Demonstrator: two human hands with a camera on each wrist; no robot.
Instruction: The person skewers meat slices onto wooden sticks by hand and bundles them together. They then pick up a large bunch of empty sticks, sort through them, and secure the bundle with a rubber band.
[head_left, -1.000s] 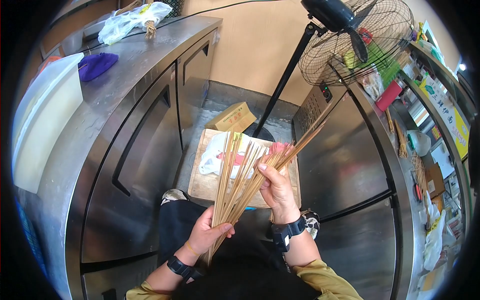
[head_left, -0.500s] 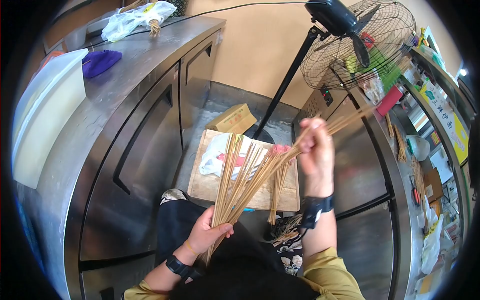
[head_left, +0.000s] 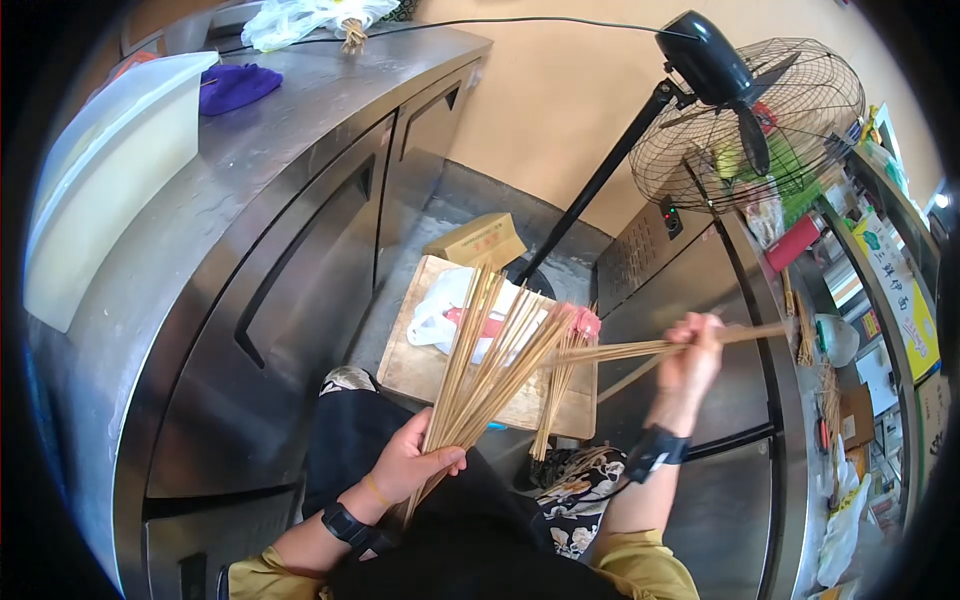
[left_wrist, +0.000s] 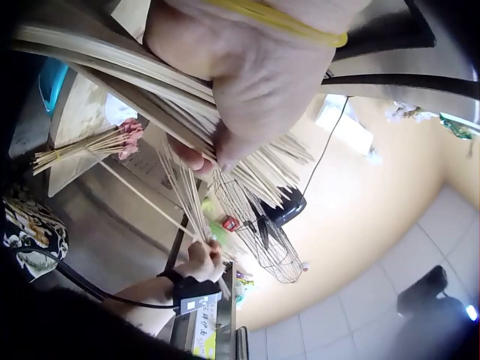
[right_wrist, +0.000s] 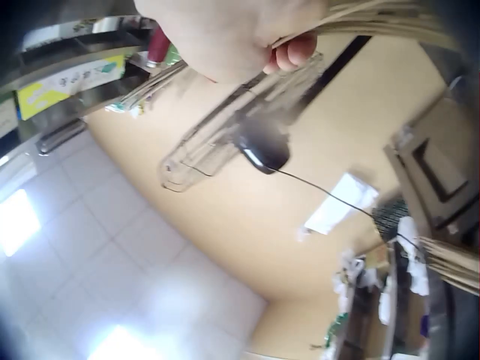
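Note:
A thick fanned bundle of bamboo skewers (head_left: 480, 385) is gripped low by my left hand (head_left: 415, 462), thumb across the front; the left wrist view shows the palm (left_wrist: 259, 86) around it. Off to the right, my right hand (head_left: 690, 360) holds a smaller bunch of skewers (head_left: 625, 351), sticking out on both sides of the fist and blurred. Below the bundle, a wooden board (head_left: 405, 375) bears a white plastic bag (head_left: 432, 318) with something pink in it. Skewers with pink pieces (head_left: 583, 321) at their tips lie at the board's right side.
A black standing fan (head_left: 705, 60) rises behind the board, beside a cardboard box (head_left: 477, 243). Steel cabinets (head_left: 290, 290) flank me on the left and right (head_left: 690, 290). On the left counter are a white tub (head_left: 120, 180) and a purple cloth (head_left: 237, 88).
My right hand has moved from the bundle out to the right, drawing a smaller bunch of skewers away. The left hand keeps its grip. The head view has shifted slightly.

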